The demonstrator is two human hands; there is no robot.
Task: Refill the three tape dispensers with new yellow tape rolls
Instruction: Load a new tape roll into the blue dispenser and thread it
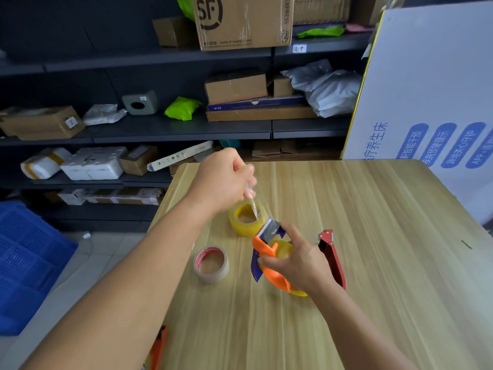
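My right hand (296, 260) grips an orange and purple tape dispenser (262, 252) with a yellow tape roll (284, 249) seated in it, just above the wooden table (373, 263). My left hand (224, 177) pinches the clear free end of the tape (252, 201), pulled up and away past the dispenser's toothed blade (269, 228). A loose yellow tape roll (244, 218) lies flat behind the dispenser. A red dispenser (332, 256) lies to the right of my right hand. Part of another orange dispenser (158, 348) shows at the table's near left edge.
A brownish tape roll with a red core (210, 264) lies left of the held dispenser. Dark shelves with cardboard boxes and parcels (234, 86) stand behind the table. A blue crate (29, 263) sits on the floor at left; a white printed board (432, 102) leans at right.
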